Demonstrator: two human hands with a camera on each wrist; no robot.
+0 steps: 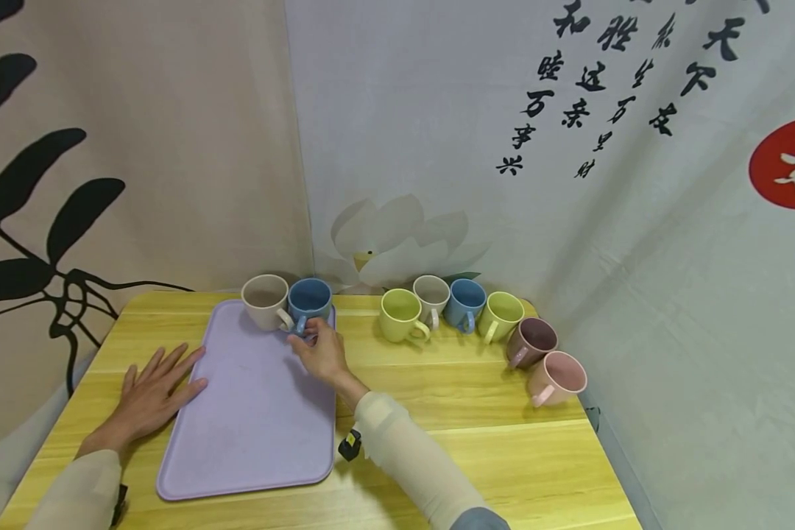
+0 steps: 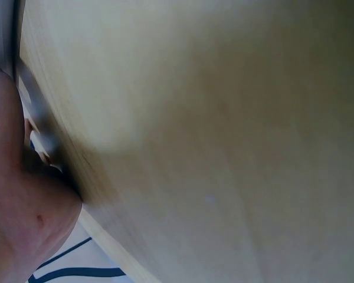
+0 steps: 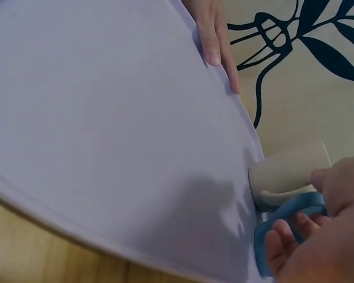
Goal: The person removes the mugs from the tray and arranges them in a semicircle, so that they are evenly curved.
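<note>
A lilac tray (image 1: 252,419) lies on the table, with a beige mug (image 1: 263,303) and a blue mug (image 1: 310,298) side by side at its far end. My right hand (image 1: 322,357) is at the blue mug's handle. In the right wrist view, the fingers (image 3: 277,244) curl by the blue handle (image 3: 304,203), with the thumb on its other side. Fingers spread, my left hand (image 1: 152,397) lies at the tray's left edge, fingertips on the rim. The left wrist view shows mostly blurred tabletop and part of the left hand (image 2: 29,218).
Right of the tray, along the table's back and right edge, stand a green mug (image 1: 400,315), a beige mug (image 1: 430,298), a blue mug (image 1: 466,303), another green mug (image 1: 500,316), a maroon mug (image 1: 532,342) and a pink mug (image 1: 556,377). A printed curtain (image 1: 397,147) hangs behind.
</note>
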